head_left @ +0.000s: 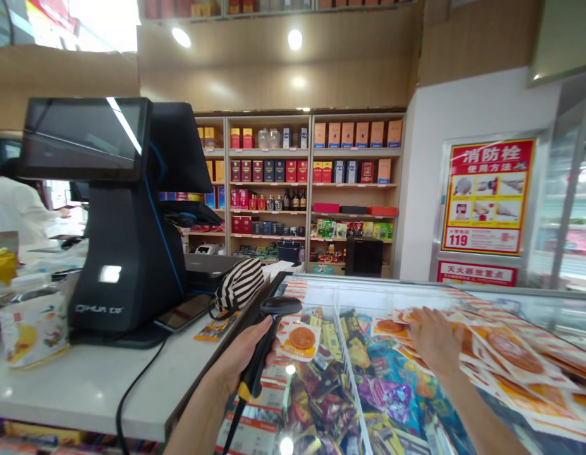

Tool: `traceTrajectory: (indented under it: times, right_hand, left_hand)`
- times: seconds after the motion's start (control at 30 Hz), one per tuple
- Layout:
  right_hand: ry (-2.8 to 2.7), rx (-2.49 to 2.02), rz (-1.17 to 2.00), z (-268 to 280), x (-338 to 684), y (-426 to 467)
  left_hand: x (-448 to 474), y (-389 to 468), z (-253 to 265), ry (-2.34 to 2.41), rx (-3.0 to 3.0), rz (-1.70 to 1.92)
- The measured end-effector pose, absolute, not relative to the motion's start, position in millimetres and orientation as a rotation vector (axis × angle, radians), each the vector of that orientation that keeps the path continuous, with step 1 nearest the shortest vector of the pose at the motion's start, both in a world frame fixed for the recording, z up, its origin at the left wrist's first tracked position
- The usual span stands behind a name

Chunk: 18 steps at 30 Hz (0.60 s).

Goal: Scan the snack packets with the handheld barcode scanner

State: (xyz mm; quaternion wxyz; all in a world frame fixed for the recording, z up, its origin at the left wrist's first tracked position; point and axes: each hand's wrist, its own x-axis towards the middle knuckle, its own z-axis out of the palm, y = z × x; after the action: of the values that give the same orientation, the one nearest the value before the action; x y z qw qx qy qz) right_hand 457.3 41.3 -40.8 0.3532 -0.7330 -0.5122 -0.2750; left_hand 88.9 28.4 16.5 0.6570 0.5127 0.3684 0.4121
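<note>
My left hand (245,354) is wrapped around the handle of a black barcode scanner (260,360) with yellow trim. Its head points away from me over a flat orange-and-white snack packet (299,340), which lies by itself on the freezer's glass top. To the right, my right hand (435,335) is on the near-left part of a spread pile of similar packets (511,354). Its fingers are bent over the edge of a packet (390,327) there, and the fingertips are partly hidden among the packets.
Wrapped ice creams (382,398) show through the glass. A white counter (98,392) at left carries a black cash register (126,265), a phone (186,314), a striped pouch (240,282) and a white snack bag (34,328). A cable hangs over the counter's edge. Stocked shelves (268,151) stand behind.
</note>
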Motion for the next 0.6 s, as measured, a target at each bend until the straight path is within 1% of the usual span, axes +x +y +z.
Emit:
traceTrajectory:
  times: [0.07, 0.2, 0.3, 0.43, 0.6]
  right_hand:
    - [-1.411, -1.908, -0.655, -35, 426, 45]
    - [-1.856, -1.731, -0.284, -36, 345, 51]
    - [-2.150, -1.587, -0.108, -41, 299, 50]
    - [-2.260, -1.588, -0.035, -40, 276, 47]
    - [-2.244, -1.600, -0.033, -41, 281, 49]
  left_hand:
    - [86, 29, 16, 0.810, 1.167, 0.970]
    - [74, 24, 18, 0.863, 1.152, 0.999]
    - [63, 16, 20, 0.889, 1.135, 1.059]
    - [55, 5, 21, 0.921, 1.136, 1.084]
    - [59, -1, 17, 0.923, 1.170, 1.050]
